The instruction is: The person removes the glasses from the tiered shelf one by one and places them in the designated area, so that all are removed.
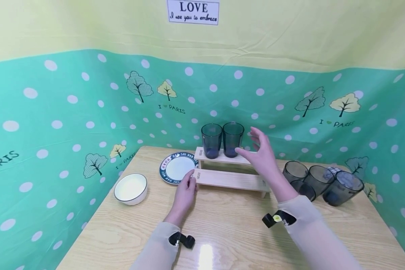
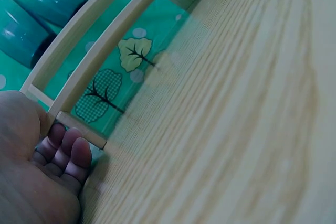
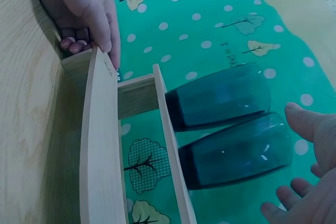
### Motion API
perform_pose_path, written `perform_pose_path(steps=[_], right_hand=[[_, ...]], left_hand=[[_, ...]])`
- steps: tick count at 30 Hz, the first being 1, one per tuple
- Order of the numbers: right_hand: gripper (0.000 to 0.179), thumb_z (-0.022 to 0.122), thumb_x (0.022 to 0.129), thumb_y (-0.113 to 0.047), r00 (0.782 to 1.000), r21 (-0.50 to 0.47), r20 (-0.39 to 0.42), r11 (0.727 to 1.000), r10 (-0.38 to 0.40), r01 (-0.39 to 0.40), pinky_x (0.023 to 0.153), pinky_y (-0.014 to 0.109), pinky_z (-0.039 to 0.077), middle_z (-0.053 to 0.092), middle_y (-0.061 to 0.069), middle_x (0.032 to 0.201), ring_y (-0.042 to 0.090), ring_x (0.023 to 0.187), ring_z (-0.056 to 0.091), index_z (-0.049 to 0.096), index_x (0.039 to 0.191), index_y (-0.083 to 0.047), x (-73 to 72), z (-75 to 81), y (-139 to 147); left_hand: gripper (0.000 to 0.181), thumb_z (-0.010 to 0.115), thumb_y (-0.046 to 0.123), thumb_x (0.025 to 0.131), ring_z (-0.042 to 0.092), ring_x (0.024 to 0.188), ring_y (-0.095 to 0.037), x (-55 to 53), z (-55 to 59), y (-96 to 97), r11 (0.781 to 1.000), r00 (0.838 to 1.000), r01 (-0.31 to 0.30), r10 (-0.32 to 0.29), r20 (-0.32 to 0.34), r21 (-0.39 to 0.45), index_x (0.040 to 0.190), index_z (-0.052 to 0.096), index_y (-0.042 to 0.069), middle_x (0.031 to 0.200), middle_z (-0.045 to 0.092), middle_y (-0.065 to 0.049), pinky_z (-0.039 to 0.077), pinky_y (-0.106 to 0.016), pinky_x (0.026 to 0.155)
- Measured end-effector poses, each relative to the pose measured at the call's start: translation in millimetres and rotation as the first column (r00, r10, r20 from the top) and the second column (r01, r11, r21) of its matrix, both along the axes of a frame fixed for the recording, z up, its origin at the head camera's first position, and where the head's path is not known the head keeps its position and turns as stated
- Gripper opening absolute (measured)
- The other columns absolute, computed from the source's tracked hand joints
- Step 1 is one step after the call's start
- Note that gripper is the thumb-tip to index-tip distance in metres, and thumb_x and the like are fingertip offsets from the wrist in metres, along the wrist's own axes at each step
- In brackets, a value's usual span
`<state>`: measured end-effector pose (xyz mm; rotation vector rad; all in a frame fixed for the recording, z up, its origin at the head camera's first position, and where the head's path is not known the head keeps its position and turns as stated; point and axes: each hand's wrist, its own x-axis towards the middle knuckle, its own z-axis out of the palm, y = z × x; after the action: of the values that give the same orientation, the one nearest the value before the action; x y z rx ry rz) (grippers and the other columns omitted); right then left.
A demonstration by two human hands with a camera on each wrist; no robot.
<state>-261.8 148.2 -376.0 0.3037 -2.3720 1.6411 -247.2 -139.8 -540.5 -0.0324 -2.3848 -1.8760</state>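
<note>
A two-tier wooden rack stands on the table, its left end gripped by my left hand. In the right wrist view, the thumb of that hand lies on the lower board and the other fingers curl beside its end support. Two dark tinted glasses stand upright side by side on the upper tier: a left glass and a right glass. My right hand is just right of the right glass, thumb and fingers spread apart, with nothing in its grasp.
Several more tinted glasses are grouped at the table's right. A blue-rimmed plate lies behind my left hand, partly behind the rack. The white bowl is at the left edge. A patterned cloth hangs behind the table.
</note>
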Motion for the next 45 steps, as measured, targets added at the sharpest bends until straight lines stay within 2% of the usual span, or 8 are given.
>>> perform_pose_path(steps=[8, 18, 29, 45], right_hand=[[0.099, 0.087, 0.099, -0.033, 0.998, 0.027, 0.057, 0.999, -0.042, 0.04, 0.128, 0.052, 0.036, 0.024, 0.015, 0.175, 0.036, 0.158, 0.037, 0.026, 0.176, -0.019, -21.3, 0.4, -13], [0.1, 0.085, 0.1, -0.036, 0.994, 0.043, 0.098, 0.998, -0.048, 0.044, 0.123, 0.054, 0.042, 0.025, 0.018, 0.174, 0.039, 0.155, 0.039, 0.022, 0.177, -0.021, -40.9, -2.9, -22], [0.1, 0.087, 0.099, -0.037, 0.99, 0.049, 0.135, 0.998, -0.047, 0.041, 0.12, 0.057, 0.044, 0.028, 0.015, 0.175, 0.041, 0.155, 0.038, 0.024, 0.176, -0.021, -50.2, -1.8, -28], [0.098, 0.088, 0.099, -0.032, 0.985, 0.024, 0.168, 0.999, -0.049, 0.045, 0.119, 0.06, 0.044, 0.03, 0.015, 0.175, 0.041, 0.156, 0.037, 0.025, 0.174, -0.021, -53.3, 0.9, -31]], left_hand=[[0.051, 0.047, 0.023, 0.12, 0.062, 0.082, -0.021, 1.3, 0.0, -0.2, 1.0, 1.0, -0.008, 0.008, 0.005, -0.01, 0.168, 0.044, 0.006, 0.092, 0.066, -0.011, 0.056, -0.034, 0.077], [0.05, 0.047, 0.023, 0.12, 0.062, 0.081, -0.021, 1.8, -0.1, 0.5, 1.0, 1.0, -0.009, 0.01, 0.005, -0.022, 0.167, 0.046, 0.006, 0.091, 0.066, -0.008, 0.057, -0.034, 0.077], [0.049, 0.047, 0.022, 0.12, 0.061, 0.08, -0.02, 1.6, -0.8, 1.6, 1.0, 1.0, -0.008, 0.008, 0.004, -0.003, 0.166, 0.047, 0.006, 0.091, 0.065, -0.009, 0.057, -0.033, 0.075], [0.048, 0.048, 0.022, 0.12, 0.062, 0.079, -0.02, 0.1, 1.4, 1.3, 1.0, 1.0, -0.02, 0.02, 0.003, -0.01, 0.166, 0.048, 0.008, 0.091, 0.066, -0.009, 0.057, -0.033, 0.073]])
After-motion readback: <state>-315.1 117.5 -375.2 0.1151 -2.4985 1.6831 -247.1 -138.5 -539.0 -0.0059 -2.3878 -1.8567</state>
